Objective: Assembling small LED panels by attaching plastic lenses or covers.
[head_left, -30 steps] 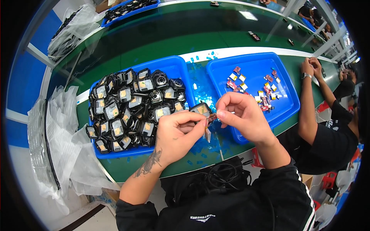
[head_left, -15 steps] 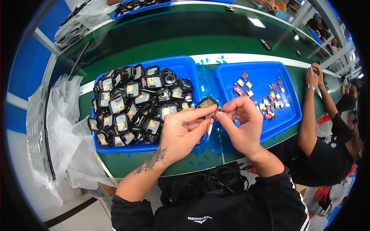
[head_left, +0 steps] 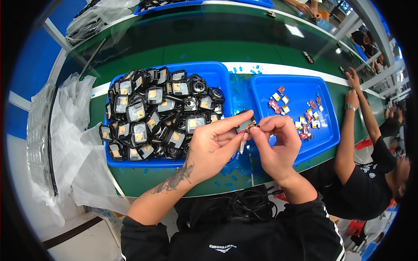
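Between my hands, just in front of the gap between two blue trays, is a small red circuit board (head_left: 246, 130) with a black housing (head_left: 245, 119) behind it. My left hand (head_left: 212, 145) is closed on the board, thumb below and index finger stretched along the top. Thumb and fingertips of my right hand (head_left: 278, 141) pinch the board's right end; exactly what they grip is too small to make out. A thin white piece (head_left: 242, 145) hangs below my left thumb. My fingers hide much of the board and housing.
At left, a blue tray (head_left: 224, 87) is heaped with black camera-like housings (head_left: 154, 95). The right blue tray (head_left: 326, 126) holds several red boards with white and yellow parts (head_left: 305, 124). Blue scraps (head_left: 237, 93) litter the green bench. A co-worker's arms (head_left: 346, 143) reach in at right.
The view has shifted slightly, so the trays sit a little further right. My hands keep hold of the board, with the housing behind it now less visible. The co-worker's hands have moved apart.
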`<state>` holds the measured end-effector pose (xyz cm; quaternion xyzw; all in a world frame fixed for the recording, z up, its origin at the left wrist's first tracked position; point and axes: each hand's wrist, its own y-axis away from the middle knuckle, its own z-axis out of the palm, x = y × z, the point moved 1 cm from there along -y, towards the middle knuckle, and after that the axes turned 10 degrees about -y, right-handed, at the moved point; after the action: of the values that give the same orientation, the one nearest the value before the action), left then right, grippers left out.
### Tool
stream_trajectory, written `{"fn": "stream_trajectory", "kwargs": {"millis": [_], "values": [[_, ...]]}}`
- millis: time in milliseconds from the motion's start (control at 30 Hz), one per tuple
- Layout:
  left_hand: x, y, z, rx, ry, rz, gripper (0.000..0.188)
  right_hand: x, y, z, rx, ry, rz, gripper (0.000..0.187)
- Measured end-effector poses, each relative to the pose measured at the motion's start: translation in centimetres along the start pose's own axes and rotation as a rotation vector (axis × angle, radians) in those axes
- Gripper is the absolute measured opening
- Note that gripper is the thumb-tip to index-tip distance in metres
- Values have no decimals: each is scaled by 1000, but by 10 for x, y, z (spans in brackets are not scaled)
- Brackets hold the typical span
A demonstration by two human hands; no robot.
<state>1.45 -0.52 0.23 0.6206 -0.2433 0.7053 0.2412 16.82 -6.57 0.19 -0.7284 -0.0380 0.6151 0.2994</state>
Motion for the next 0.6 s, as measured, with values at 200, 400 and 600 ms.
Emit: {"fn": "stream_trajectory", "kwargs": {"millis": [200, 400, 600], "values": [[-2, 5, 4, 69, -2, 46, 48, -2, 2, 5, -58, 108, 38, 29], [-1, 4, 6, 80, 71, -7, 35, -8, -3, 0, -134, -72, 215, 39], [-4, 4, 1, 115, 116, 29, 34, -13, -12, 7, -256, 201, 72, 42]]}}
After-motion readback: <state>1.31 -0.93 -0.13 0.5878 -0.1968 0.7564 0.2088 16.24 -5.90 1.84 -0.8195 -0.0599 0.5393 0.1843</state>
